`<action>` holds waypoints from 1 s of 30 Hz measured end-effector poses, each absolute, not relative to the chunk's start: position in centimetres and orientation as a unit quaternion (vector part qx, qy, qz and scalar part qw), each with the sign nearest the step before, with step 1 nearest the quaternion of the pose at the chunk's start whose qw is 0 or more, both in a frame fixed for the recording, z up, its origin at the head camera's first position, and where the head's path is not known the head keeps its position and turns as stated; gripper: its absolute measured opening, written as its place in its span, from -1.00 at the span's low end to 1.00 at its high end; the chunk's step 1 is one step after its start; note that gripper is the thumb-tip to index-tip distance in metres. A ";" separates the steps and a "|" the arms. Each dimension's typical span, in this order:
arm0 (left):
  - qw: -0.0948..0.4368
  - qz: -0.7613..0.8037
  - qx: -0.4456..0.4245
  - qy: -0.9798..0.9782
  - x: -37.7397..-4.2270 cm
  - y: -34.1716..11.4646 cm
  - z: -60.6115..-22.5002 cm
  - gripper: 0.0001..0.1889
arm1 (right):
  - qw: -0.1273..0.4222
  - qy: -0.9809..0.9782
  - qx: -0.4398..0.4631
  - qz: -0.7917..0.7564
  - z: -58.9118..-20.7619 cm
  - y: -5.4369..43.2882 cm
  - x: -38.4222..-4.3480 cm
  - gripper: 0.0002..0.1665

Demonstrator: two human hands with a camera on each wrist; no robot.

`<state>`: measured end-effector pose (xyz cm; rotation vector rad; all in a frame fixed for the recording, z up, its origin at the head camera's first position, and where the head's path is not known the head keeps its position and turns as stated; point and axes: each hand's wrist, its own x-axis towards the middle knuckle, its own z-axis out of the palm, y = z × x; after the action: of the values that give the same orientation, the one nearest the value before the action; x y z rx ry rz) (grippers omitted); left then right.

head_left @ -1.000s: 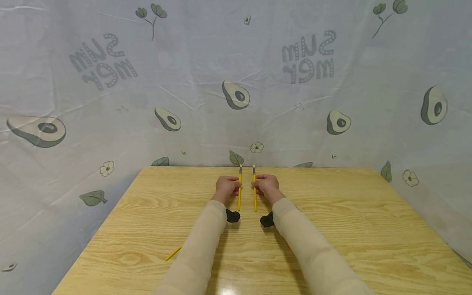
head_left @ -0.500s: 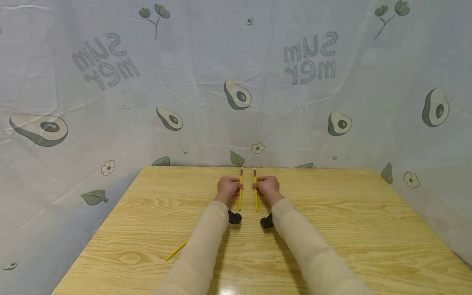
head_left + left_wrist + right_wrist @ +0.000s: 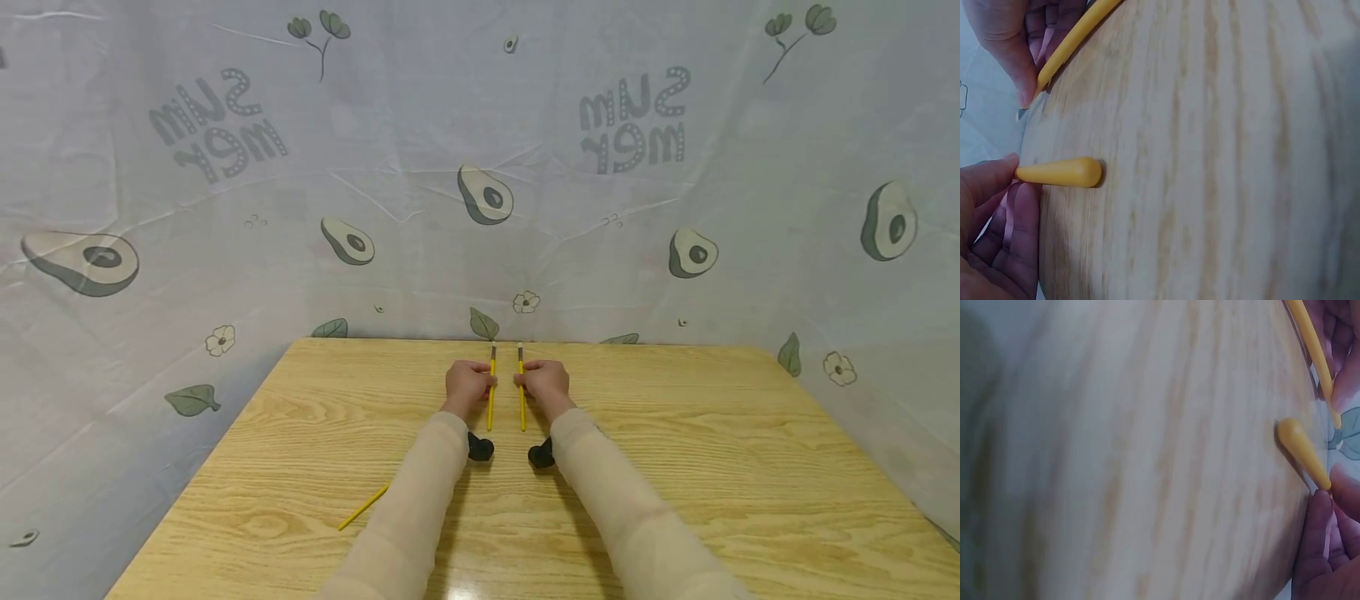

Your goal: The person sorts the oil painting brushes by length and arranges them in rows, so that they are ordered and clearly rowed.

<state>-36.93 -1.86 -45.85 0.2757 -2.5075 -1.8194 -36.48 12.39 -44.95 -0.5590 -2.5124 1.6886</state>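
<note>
Two slim paintbrushes with yellow handles lie side by side near the table's far edge, pale tips pointing away. My left hand (image 3: 468, 383) pinches the left paintbrush (image 3: 491, 407) between thumb and fingers. On the other side, my right hand (image 3: 546, 382) pinches the right paintbrush (image 3: 522, 408) the same way. A narrow gap separates the two handles. In the left wrist view the rounded end of the left paintbrush (image 3: 1063, 172) sticks out from the fingertips, close over the wood. The right wrist view shows the right paintbrush's end (image 3: 1300, 450) likewise beyond the thumb.
Another thin yellow stick (image 3: 363, 506) lies at the front left, partly hidden by the left sleeve (image 3: 408, 508). A patterned cloth (image 3: 420, 275) hangs right behind the wooden table (image 3: 675, 442). Black wrist devices (image 3: 481, 447) show below both sleeves' cuffs.
The hands and paintbrushes keep their hold and their places, with only a slight shift in the view. More of the yellow stick at the front left shows beside the left sleeve.
</note>
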 end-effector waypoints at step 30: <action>0.055 -0.543 0.065 -0.835 -36.9 -1.5 -46.2 -0.81 | 0.042 -0.818 -0.151 0.553 -44.9 12.3 -35.7 -0.68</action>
<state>-36.91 -1.49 -46.15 0.1961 -2.5362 -1.6504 -35.66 12.33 -44.93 -0.4633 -2.5045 1.6920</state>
